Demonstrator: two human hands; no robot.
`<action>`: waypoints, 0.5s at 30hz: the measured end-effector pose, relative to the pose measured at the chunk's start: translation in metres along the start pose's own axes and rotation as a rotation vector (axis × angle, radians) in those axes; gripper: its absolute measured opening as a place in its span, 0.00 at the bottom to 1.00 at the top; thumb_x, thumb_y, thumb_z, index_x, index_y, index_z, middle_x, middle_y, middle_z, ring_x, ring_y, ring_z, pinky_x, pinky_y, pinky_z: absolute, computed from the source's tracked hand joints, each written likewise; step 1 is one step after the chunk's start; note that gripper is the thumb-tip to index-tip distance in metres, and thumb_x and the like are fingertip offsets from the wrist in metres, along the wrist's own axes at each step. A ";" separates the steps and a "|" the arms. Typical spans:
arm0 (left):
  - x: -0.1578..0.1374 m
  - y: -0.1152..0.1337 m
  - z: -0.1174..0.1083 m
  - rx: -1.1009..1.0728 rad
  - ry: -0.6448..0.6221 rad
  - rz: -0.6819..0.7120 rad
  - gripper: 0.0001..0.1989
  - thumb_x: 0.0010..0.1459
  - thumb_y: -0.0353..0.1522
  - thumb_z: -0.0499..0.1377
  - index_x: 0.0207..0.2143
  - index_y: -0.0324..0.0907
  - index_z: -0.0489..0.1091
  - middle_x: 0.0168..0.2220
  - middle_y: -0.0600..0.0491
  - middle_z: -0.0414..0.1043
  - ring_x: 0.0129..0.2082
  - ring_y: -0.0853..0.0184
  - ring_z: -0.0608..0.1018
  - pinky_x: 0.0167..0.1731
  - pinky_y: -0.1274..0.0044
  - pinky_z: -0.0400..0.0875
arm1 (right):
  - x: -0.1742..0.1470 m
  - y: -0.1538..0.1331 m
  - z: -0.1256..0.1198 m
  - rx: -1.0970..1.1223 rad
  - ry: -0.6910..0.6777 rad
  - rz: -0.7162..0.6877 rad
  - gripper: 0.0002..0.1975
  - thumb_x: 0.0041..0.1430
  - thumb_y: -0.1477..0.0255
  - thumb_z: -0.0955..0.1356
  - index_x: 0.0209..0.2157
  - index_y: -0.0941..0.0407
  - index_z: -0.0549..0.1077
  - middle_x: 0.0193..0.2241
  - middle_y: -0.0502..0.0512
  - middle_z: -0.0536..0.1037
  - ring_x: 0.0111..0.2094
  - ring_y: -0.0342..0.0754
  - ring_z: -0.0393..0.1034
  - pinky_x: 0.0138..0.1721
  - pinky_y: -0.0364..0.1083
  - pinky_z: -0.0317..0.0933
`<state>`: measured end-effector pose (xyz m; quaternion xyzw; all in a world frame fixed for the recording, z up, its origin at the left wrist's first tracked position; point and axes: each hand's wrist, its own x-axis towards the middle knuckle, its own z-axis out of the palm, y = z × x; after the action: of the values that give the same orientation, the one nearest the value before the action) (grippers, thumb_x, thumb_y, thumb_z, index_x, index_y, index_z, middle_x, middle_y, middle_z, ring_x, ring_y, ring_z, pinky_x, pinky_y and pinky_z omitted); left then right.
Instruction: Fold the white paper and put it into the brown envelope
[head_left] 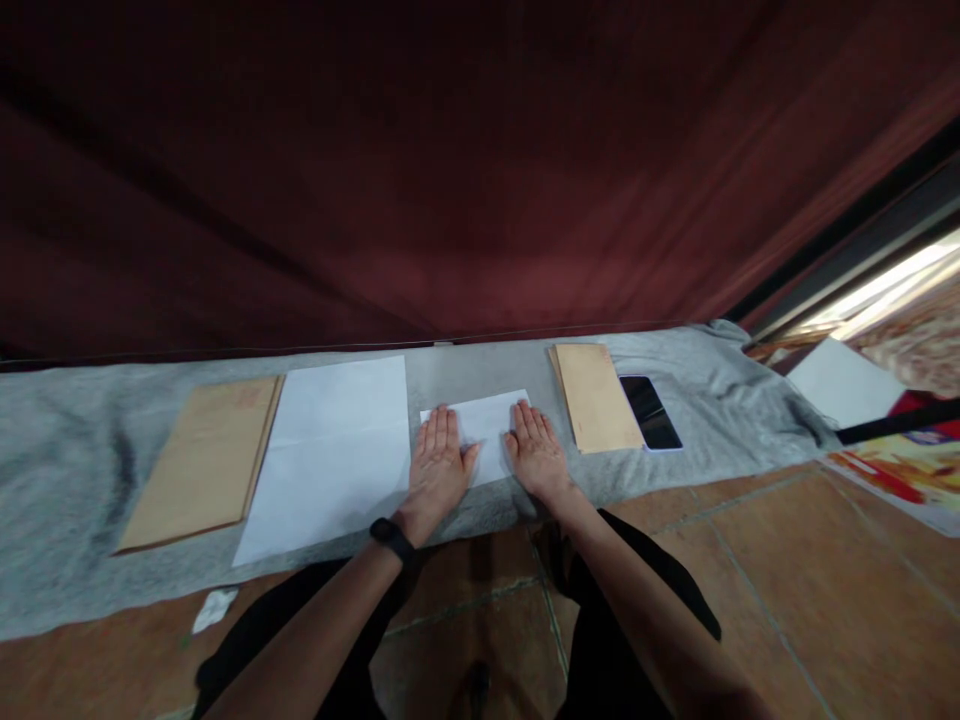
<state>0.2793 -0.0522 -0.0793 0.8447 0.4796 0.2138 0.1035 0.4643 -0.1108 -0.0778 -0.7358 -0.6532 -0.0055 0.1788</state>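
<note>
A folded white sheet of paper (487,430) lies on the grey cloth in front of me. Flat on its left end rests my left hand (439,460), open, with the thumb pointing inward. My right hand (536,450) presses on the right end, also open, fingers stretched forward. Larger white sheets (330,450) with a faint crease lie just left of my left hand. To the right of my right hand is a small stack of brown envelopes (596,395). Parts of the folded sheet are hidden under both palms.
More large brown envelopes (202,460) lie at the left on the grey cloth (67,480). A phone (651,412) sits beside the right envelopes. A dark red curtain (450,200) hangs behind. A crumpled tissue (214,609) and a colourful printed sheet (900,470) are on the tiled floor.
</note>
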 end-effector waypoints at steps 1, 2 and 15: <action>-0.001 -0.001 0.000 0.000 0.008 -0.007 0.36 0.66 0.42 0.51 0.69 0.30 0.51 0.70 0.33 0.50 0.72 0.49 0.51 0.68 0.54 0.49 | -0.001 0.001 0.000 0.002 0.011 0.005 0.29 0.72 0.67 0.57 0.67 0.68 0.57 0.68 0.70 0.58 0.69 0.58 0.53 0.67 0.60 0.50; -0.002 -0.002 0.000 -0.001 0.017 -0.016 0.35 0.66 0.41 0.51 0.69 0.29 0.51 0.70 0.33 0.50 0.72 0.49 0.52 0.68 0.54 0.49 | -0.002 0.001 0.000 0.006 0.024 0.011 0.29 0.72 0.67 0.57 0.67 0.68 0.57 0.68 0.71 0.58 0.69 0.59 0.53 0.67 0.60 0.50; -0.001 0.024 -0.003 -0.001 -0.096 0.222 0.32 0.66 0.30 0.45 0.70 0.30 0.47 0.71 0.36 0.48 0.73 0.54 0.48 0.69 0.55 0.47 | 0.022 -0.030 -0.015 0.197 -0.115 -0.133 0.28 0.74 0.63 0.52 0.69 0.61 0.57 0.70 0.60 0.56 0.71 0.50 0.47 0.70 0.54 0.46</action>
<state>0.2959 -0.0659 -0.0677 0.9019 0.3773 0.1835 0.1026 0.4417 -0.0910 -0.0502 -0.6687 -0.7072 0.0891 0.2116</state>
